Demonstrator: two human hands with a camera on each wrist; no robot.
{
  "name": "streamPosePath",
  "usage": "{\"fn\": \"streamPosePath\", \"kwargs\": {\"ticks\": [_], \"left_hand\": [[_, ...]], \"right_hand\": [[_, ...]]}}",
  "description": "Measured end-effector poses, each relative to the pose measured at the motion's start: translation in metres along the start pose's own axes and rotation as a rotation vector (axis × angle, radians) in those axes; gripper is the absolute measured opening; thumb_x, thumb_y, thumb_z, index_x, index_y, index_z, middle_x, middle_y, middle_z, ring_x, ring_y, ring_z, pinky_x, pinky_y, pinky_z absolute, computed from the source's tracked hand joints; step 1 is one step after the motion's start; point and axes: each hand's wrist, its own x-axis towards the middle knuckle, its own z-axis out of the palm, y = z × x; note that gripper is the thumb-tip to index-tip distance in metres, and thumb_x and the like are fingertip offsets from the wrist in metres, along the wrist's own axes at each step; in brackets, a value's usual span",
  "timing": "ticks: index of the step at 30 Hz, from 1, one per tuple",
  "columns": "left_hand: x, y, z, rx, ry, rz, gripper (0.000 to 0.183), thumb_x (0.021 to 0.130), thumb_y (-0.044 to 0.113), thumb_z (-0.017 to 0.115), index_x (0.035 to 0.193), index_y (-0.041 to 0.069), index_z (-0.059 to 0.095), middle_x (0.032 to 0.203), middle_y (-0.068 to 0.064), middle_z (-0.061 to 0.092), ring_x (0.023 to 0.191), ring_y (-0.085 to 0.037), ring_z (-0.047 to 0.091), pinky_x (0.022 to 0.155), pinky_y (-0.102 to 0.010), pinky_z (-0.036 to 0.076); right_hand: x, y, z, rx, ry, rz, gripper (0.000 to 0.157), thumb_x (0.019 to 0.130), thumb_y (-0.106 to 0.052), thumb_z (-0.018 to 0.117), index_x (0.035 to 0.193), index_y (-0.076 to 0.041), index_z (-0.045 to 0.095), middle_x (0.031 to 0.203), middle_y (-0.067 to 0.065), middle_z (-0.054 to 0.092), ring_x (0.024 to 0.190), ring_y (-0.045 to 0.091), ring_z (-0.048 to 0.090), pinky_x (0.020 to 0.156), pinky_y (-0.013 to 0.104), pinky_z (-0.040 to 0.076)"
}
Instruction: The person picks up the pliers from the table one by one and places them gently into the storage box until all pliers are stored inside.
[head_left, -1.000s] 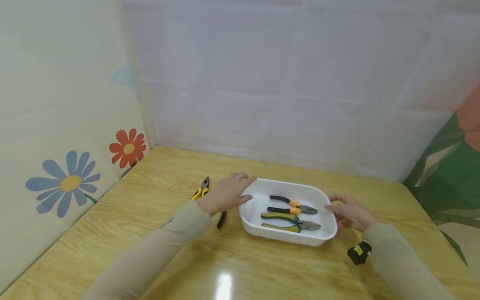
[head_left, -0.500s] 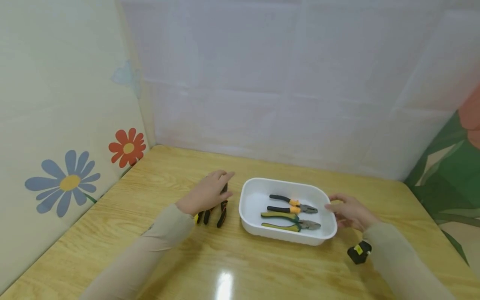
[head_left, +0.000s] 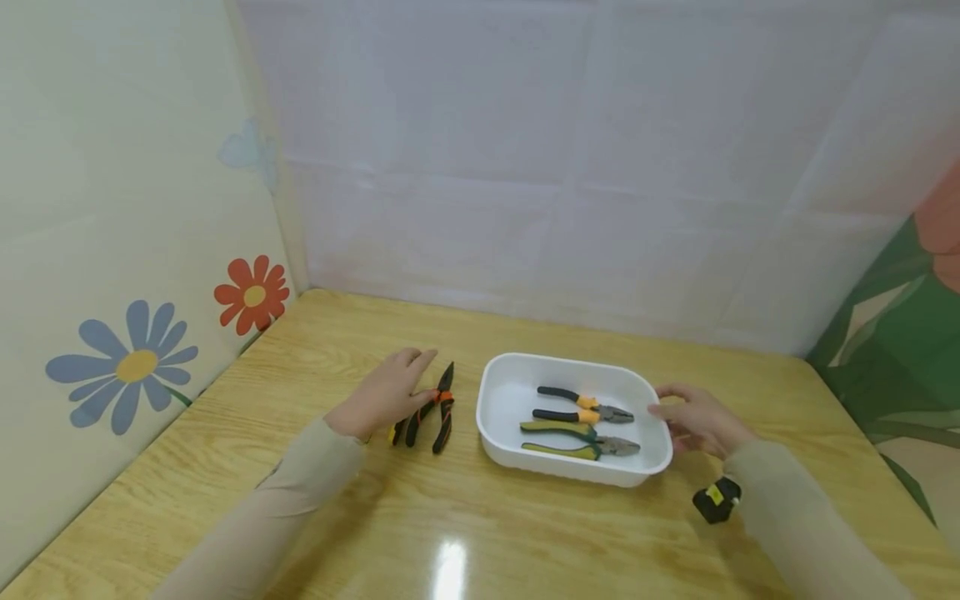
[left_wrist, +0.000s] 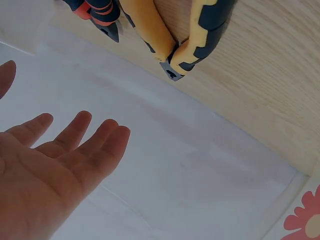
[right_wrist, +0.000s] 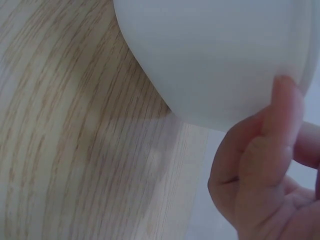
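In the head view my left hand (head_left: 384, 395) hovers over the table left of the white tray (head_left: 491, 387), its thumb near the red-and-black long-nose pliers (head_left: 444, 400). Extended, slightly bent fingers show in the left wrist view, holding nothing. Yellow-and-black pliers (left_wrist: 202, 35) lie on the table beside that hand, mostly hidden by it in the head view. At the tray's right end my right hand (head_left: 697, 423) grips the rim between thumb and fingers. Inside the tray lie black-and-orange pliers (head_left: 588, 402) and green-handled pliers (head_left: 573, 431), jaws pointing right.
A black tape measure (head_left: 716, 500) with a yellow label sits by the right sleeve. The wooden table (head_left: 525, 542) meets a white cloth backdrop (head_left: 525, 208) behind. A flower-printed panel (head_left: 135, 250) borders the left side, another the right.
My left hand has moved away from the tray's left rim, leftward to above the loose pliers. The red-and-black pliers have come into fuller view. My right hand stays at the tray.
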Motion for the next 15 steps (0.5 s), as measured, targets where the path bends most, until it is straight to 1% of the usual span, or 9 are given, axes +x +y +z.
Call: {"fn": "streamPosePath", "kwargs": {"ticks": [4, 8, 15], "left_hand": [[-0.005, -0.005, 0.003, 0.004, 0.001, -0.034, 0.065, 0.096, 0.022, 0.063, 0.147, -0.006, 0.034, 0.139, -0.032, 0.041, 0.127, -0.046, 0.041, 0.102, -0.056, 0.038], [-0.01, -0.01, 0.006, 0.012, -0.015, -0.083, 0.066, 0.096, 0.023, 0.062, 0.147, -0.006, 0.032, 0.142, -0.032, 0.037, 0.13, -0.048, 0.038, 0.103, -0.057, 0.035], [-0.013, -0.013, 0.009, 0.012, -0.024, -0.135, 0.067, 0.097, 0.028, 0.061, 0.148, -0.005, 0.033, 0.138, -0.032, 0.041, 0.127, -0.049, 0.039, 0.101, -0.058, 0.037]], "right_hand": [[0.0, -0.001, 0.0, -0.006, 0.003, 0.007, 0.049, 0.098, -0.009, 0.053, 0.135, 0.013, 0.029, 0.085, 0.005, 0.06, 0.069, 0.014, 0.06, 0.06, 0.028, 0.053], [-0.001, -0.002, 0.001, -0.012, -0.001, 0.006, 0.047, 0.098, -0.009, 0.053, 0.134, 0.013, 0.03, 0.085, 0.005, 0.06, 0.068, 0.014, 0.06, 0.059, 0.028, 0.052], [0.0, -0.002, 0.0, -0.018, 0.006, 0.012, 0.049, 0.098, -0.01, 0.053, 0.135, 0.012, 0.03, 0.087, 0.006, 0.06, 0.07, 0.014, 0.06, 0.06, 0.028, 0.053]]}}
